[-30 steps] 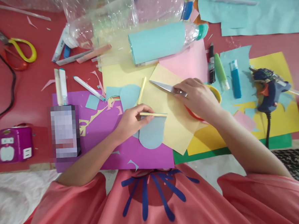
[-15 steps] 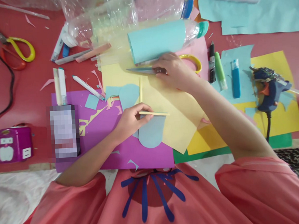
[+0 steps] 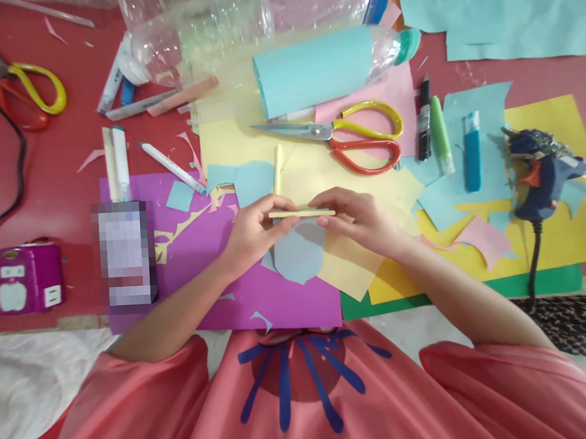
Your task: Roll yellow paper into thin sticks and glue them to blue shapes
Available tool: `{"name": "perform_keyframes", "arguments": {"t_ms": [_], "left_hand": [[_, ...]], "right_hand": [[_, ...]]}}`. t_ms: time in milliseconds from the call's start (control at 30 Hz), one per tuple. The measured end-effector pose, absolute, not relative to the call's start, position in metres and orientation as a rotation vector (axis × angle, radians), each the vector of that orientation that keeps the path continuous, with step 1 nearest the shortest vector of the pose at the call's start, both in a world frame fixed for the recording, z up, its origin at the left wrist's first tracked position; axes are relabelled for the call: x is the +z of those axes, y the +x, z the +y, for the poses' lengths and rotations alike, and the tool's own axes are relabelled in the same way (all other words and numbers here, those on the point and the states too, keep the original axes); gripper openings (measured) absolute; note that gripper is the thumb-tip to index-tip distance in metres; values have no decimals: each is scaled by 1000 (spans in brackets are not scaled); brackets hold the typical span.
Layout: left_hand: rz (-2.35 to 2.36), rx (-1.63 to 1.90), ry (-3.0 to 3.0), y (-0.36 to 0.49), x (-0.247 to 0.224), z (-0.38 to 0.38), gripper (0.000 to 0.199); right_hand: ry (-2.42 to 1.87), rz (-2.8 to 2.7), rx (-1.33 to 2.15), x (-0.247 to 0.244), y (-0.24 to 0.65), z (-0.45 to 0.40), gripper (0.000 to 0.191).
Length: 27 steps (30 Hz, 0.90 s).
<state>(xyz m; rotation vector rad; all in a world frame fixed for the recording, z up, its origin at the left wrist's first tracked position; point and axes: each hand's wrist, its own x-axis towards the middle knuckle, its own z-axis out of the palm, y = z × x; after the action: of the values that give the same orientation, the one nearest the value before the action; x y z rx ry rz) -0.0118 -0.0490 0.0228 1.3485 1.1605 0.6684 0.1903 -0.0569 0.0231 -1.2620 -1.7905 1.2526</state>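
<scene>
A thin yellow paper strip (image 3: 302,214) lies level between my two hands. My left hand (image 3: 257,231) pinches its left end between thumb and fingers. My right hand (image 3: 362,219) has thumb and fingertips closed round the other end. Light blue paper with a rounded lower edge (image 3: 298,252) shows just below the strip; whether the two are joined I cannot tell. Beyond my hands, scissors with a yellow and a red handle (image 3: 335,132) rest with blades slightly apart. Another yellow strip (image 3: 278,169) and a blue rounded cutout (image 3: 254,182) lie near my left hand.
A bottle wrapped in blue paper (image 3: 315,71) lies behind the scissors, with clear plastic bottles (image 3: 204,27) further back. To the right is a corded glue gun (image 3: 541,174). A phone (image 3: 125,254), a purple box-shaped object (image 3: 28,278) and more scissors (image 3: 38,89) are on the left.
My right hand has let go of the scissors, left them on the paper, and come down to the strip's right end. My left hand keeps its pinch, the strip raised slightly.
</scene>
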Motion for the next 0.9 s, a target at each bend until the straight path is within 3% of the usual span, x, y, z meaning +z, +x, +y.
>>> {"name": "perform_keyframes", "arguments": {"t_ms": [367, 900], "left_hand": [[1132, 673, 1295, -13, 23, -50, 26], [1155, 646, 1342, -14, 18, -53, 27]], "right_hand": [[-1313, -1532, 1239, 13, 186, -62, 20], [-1326, -1575, 1233, 15, 187, -62, 37]]}}
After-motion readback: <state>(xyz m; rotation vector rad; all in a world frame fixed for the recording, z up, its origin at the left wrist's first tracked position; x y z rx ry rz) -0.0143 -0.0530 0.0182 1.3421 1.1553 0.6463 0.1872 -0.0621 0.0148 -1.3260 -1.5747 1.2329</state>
